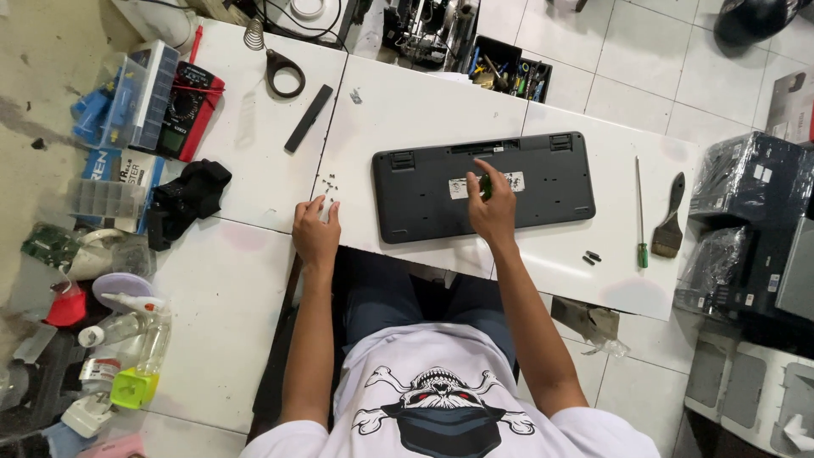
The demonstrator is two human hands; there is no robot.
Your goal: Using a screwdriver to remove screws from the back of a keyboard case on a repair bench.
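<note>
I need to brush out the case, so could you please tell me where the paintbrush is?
In the head view, the paintbrush lies at the table's right end, just right of the long green-handled screwdriver and beyond the upturned keyboard.

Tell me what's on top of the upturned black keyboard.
The right hand rests on the keyboard, gripping a green-handled tool over a white label. The tool's tip is hidden by the fingers.

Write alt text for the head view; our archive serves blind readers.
A person's right hand holds a green-handled tool on an upturned black keyboard, while the left hand reaches to small loose screws on a white table. A long screwdriver and brush lie to the right.
</note>
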